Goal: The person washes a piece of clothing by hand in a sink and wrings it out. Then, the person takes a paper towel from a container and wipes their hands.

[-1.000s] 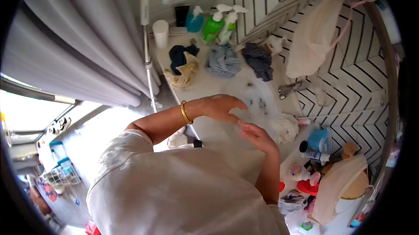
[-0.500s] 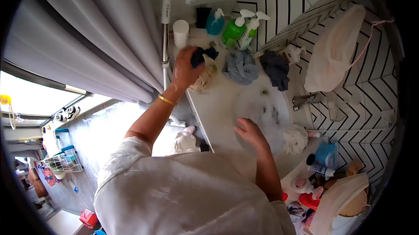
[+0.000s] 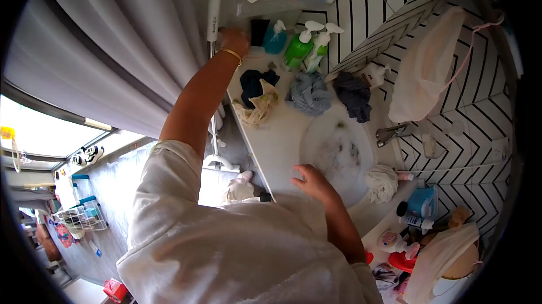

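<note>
My left hand point(image 3: 234, 42) reaches to the far left corner of the counter, over the spot of the white cylindrical container, which is hidden now. Its fingers are out of sight behind the back of the hand. A dark navy cloth point(image 3: 252, 85) and a cream cloth point(image 3: 258, 107) lie bunched together below that wrist. Over the near left rim of the washbasin point(image 3: 307, 151) hovers my right hand point(image 3: 314, 182), fingers apart and holding nothing. Cloudy water with dark spots shows in the basin. A grey-blue cloth point(image 3: 309, 95) and a dark grey cloth point(image 3: 353, 96) lie along its far side.
Pump bottles, one blue point(image 3: 275, 38) and one green point(image 3: 298, 50), stand at the back. The faucet point(image 3: 393, 133) juts from the right. A wrung white cloth point(image 3: 382, 183) sits on the basin's right rim, near a blue detergent bottle point(image 3: 420, 202). A grey curtain point(image 3: 124, 38) hangs left.
My left hand has moved up and away from the navy cloth, which now rests on the counter by the cream cloth. My right hand has shifted slightly left and nearer my body.
</note>
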`<state>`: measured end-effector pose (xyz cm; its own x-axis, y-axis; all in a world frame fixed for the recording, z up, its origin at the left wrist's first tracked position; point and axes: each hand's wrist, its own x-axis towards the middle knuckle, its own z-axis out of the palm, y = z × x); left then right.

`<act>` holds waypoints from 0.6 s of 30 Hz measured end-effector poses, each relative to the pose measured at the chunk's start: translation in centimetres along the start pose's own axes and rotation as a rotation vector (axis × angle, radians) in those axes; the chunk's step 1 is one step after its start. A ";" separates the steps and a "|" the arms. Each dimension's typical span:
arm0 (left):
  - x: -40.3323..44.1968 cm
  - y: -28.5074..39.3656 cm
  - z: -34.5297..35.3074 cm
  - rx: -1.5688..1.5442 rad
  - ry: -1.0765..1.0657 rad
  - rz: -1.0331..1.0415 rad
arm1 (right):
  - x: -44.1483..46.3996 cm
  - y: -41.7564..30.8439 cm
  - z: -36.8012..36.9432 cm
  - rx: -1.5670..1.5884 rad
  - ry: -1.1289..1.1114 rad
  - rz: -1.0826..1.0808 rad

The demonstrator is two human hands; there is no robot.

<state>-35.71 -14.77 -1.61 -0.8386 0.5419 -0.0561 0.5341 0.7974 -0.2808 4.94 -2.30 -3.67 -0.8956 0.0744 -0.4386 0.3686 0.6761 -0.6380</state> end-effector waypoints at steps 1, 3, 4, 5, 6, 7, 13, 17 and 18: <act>0.0 0.0 0.1 0.078 0.017 0.007 | -0.1 -0.2 0.0 -0.002 -0.006 0.007; 0.5 -0.1 1.3 0.028 0.110 -0.002 | -0.5 -0.7 -0.2 -0.007 -0.021 0.022; 0.8 -0.1 1.5 0.003 0.157 -0.006 | -0.5 -0.5 -0.1 -0.021 -0.017 0.001; 0.1 -0.2 -0.7 -0.033 -0.019 0.008 | -0.5 -0.2 0.1 -0.034 -0.012 -0.021; -0.6 -0.5 -3.1 -0.068 -0.196 0.021 | -0.5 0.0 0.2 -0.047 -0.008 -0.043; -1.4 -0.5 -4.7 -0.102 -0.375 0.033 | -0.5 0.0 0.1 0.050 -0.008 -0.022; -7.6 -0.8 0.5 -1.054 0.144 0.048 | 1.6 0.0 -0.2 0.827 -0.002 0.021; -15.5 3.7 -2.7 -2.111 -0.041 -0.079 | 3.6 -5.8 -3.1 1.264 0.110 0.111; -17.1 5.4 -3.2 -2.176 -0.088 -0.108 | 4.1 -6.6 -3.3 1.372 0.151 0.093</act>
<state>-18.16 -18.88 0.89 -0.8330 0.5270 -0.1682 -0.3040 -0.1821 0.9351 -1.98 -4.04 0.86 -0.8399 0.2168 -0.4976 0.2964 -0.5847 -0.7552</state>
